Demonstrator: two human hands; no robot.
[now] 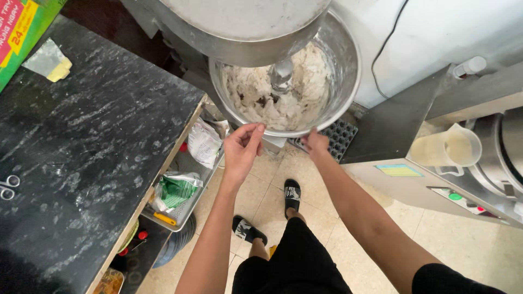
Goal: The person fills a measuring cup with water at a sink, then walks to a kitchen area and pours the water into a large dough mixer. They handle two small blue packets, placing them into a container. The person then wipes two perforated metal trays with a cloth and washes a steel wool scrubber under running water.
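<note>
Two arms outstretched, left hand [242,147] loosely released, right hand [316,144] seemingly grasping mixer bowl [343,81] rim.

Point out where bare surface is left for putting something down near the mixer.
The black stone counter lies bare between the wrapper and the scissors. Crowded: the wire tray of bags and the gap under the mixing bowl, where left hand and right hand sit.

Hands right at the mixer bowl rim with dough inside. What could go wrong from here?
1. Both the left hand and right hand sit at the bowl rim near the dough hook; fingers could get caught if it turns.
2. Open sandals under a heavy bowl: a slip could hit toes.
</note>
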